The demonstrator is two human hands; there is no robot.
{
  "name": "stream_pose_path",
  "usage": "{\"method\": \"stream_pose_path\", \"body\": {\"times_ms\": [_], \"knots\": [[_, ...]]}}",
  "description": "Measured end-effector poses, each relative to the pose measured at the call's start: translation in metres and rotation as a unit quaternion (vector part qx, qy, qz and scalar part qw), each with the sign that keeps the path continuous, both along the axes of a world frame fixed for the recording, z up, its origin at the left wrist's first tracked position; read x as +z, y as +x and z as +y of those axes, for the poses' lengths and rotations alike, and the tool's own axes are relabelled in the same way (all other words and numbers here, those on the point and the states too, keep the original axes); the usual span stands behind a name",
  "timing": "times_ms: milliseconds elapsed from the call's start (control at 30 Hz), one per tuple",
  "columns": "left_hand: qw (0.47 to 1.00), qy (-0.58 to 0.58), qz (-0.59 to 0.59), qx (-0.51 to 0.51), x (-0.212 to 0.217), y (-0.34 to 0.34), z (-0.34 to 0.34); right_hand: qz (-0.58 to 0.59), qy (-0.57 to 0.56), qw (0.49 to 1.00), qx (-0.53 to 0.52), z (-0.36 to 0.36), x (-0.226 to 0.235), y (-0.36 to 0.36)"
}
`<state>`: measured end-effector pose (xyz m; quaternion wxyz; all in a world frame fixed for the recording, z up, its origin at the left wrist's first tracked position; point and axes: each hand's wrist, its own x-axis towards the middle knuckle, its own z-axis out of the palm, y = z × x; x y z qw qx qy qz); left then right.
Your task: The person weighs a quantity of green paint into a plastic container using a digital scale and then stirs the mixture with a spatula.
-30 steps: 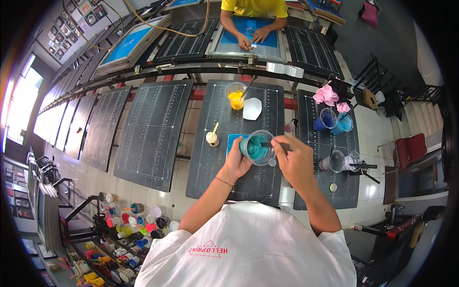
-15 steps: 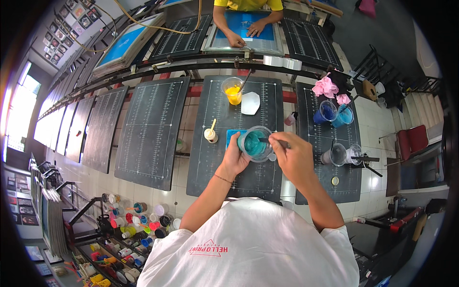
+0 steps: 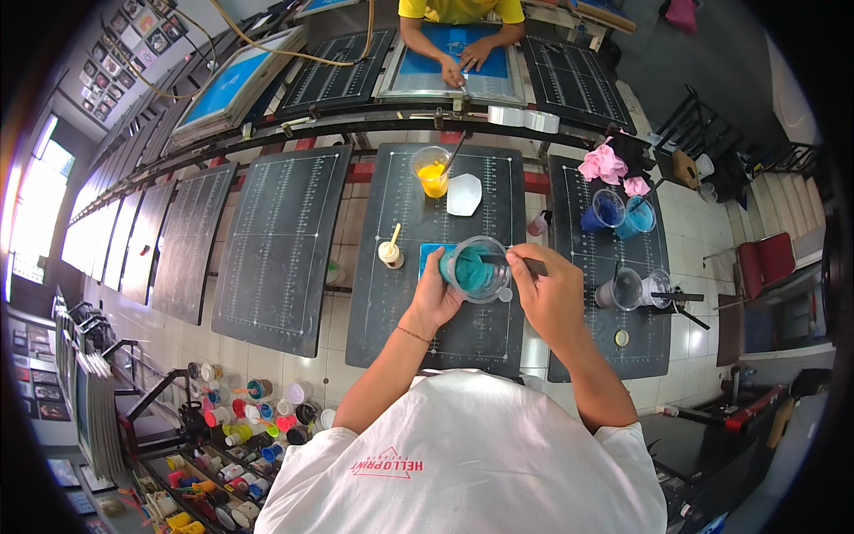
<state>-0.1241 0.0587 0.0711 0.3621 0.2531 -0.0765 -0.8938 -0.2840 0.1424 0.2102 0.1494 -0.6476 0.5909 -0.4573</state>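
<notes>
My left hand (image 3: 436, 291) is wrapped round a clear plastic cup (image 3: 498, 287) with thick teal ink (image 3: 471, 266) inside. The cup is tilted, its mouth turned up and toward the right. At the cup's right rim, my right hand (image 3: 550, 292) pinches a dark flat stirring stick (image 3: 535, 266); the lower part of the stick is hard to make out. Under the cup, a blue square (image 3: 431, 258) lies partly hidden on the dark gridded board (image 3: 400, 329). A small white jar (image 3: 390, 255) with a pale stick stands left of my hands.
Beyond the cup stand a cup of yellow ink (image 3: 433, 178) and a white sheet (image 3: 463, 194). On the right board are blue-ink cups (image 3: 605, 212), greyish cups (image 3: 626, 289) and pink cloth (image 3: 602, 164). Several ink pots (image 3: 298, 392) sit lower left. A yellow-sleeved person works at a screen frame (image 3: 498, 86).
In my hands the cup has tipped slightly, and the stirring stick has shifted toward its right rim. Across from me, the other person's hand on the left has moved rightward along the frame.
</notes>
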Motion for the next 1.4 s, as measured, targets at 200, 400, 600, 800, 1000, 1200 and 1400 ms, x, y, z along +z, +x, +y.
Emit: {"method": "stream_pose_path", "body": {"times_ms": [200, 400, 600, 800, 1000, 1200, 1400], "knots": [[0.999, -0.001, 0.034, -0.014, -0.006, -0.001, 0.006, 0.011, 0.023, 1.000, 0.007, 0.002, 0.004, 0.005], [0.999, -0.025, 0.030, -0.020, -0.011, 0.000, 0.008, -0.007, 0.026, 0.998, 0.056, 0.006, 0.000, 0.004], [0.997, -0.043, 0.059, -0.035, -0.010, 0.002, 0.001, 0.020, 0.063, 0.996, 0.066, 0.012, 0.007, 0.000], [0.995, -0.044, 0.087, -0.022, 0.006, 0.000, 0.005, 0.018, 0.004, 0.999, 0.046, 0.012, 0.003, -0.001], [0.994, -0.052, 0.092, -0.032, 0.003, 0.002, 0.005, 0.013, 0.016, 0.999, 0.031, 0.008, 0.002, -0.003], [0.993, -0.071, 0.087, -0.026, -0.006, 0.006, 0.004, -0.033, 0.006, 0.999, 0.023, 0.009, 0.002, 0.000], [0.994, -0.039, 0.101, -0.029, -0.008, 0.003, 0.003, -0.034, -0.005, 0.998, 0.058, 0.009, 0.003, 0.002]]}}
